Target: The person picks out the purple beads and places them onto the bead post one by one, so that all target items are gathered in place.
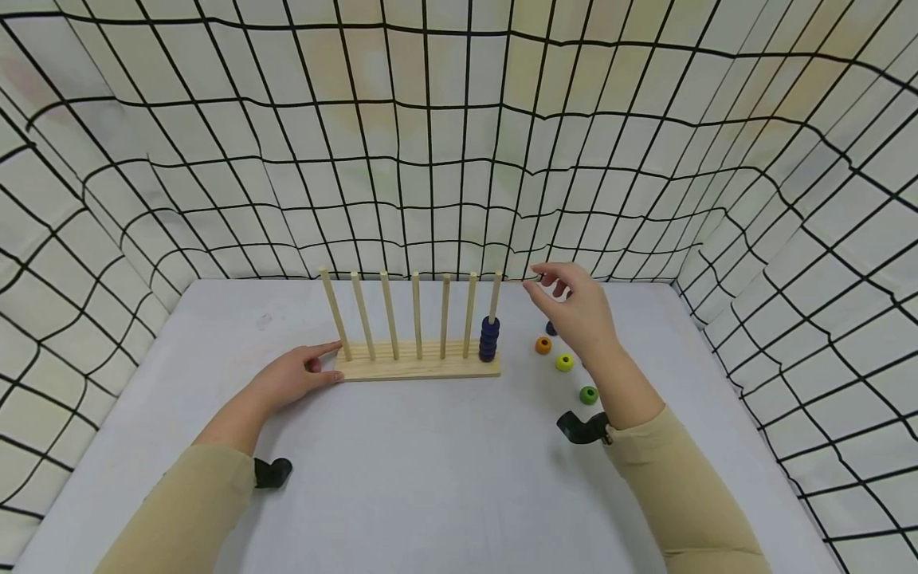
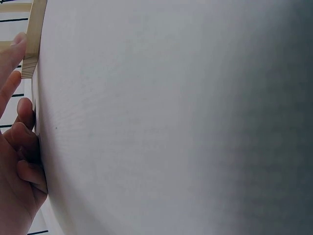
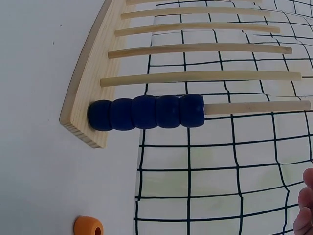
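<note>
A wooden peg rack (image 1: 416, 368) with several upright pegs stands on the white table. My left hand (image 1: 290, 376) holds its left end, index finger at the back corner and thumb at the front corner; in the left wrist view the thumb (image 2: 18, 45) lies against the board's end. Dark blue beads (image 3: 145, 112) are stacked on the rightmost peg, whose upper part is bare. To the right of that peg's top, my right hand (image 1: 577, 315) is raised, thumb and index finger apart, no bead visible between them. Only some fingertips (image 3: 304, 208) show in the right wrist view.
Loose beads lie right of the rack: orange (image 1: 543, 345), yellow (image 1: 564, 363), green (image 1: 589, 395) and a dark blue bead (image 1: 551, 328) partly hidden by the right hand. Black netting (image 1: 430, 163) over pale cloth surrounds the table's back and sides.
</note>
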### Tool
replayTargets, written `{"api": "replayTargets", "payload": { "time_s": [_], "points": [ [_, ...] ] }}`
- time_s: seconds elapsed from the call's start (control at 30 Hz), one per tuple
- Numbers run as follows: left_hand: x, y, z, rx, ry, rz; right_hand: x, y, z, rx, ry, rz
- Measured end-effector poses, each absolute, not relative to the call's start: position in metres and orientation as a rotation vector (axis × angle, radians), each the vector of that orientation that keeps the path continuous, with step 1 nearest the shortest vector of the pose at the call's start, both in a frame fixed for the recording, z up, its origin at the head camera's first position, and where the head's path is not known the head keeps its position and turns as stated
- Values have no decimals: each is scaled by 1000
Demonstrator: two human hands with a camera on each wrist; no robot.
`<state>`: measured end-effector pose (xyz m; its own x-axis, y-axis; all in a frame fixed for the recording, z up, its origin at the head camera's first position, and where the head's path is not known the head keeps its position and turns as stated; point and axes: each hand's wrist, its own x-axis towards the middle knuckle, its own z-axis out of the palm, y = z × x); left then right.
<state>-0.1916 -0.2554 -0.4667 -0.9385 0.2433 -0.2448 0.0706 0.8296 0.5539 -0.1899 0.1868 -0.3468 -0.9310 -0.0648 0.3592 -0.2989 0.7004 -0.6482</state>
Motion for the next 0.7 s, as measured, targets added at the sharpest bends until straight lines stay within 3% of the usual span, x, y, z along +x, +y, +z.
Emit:
{"api": "replayTargets", "payload": {
  "time_s": [0.7],
  "points": [
    [-191,-255,-466,234,2710,819,-184,212,-352,219,-2685,1005]
  ]
}}
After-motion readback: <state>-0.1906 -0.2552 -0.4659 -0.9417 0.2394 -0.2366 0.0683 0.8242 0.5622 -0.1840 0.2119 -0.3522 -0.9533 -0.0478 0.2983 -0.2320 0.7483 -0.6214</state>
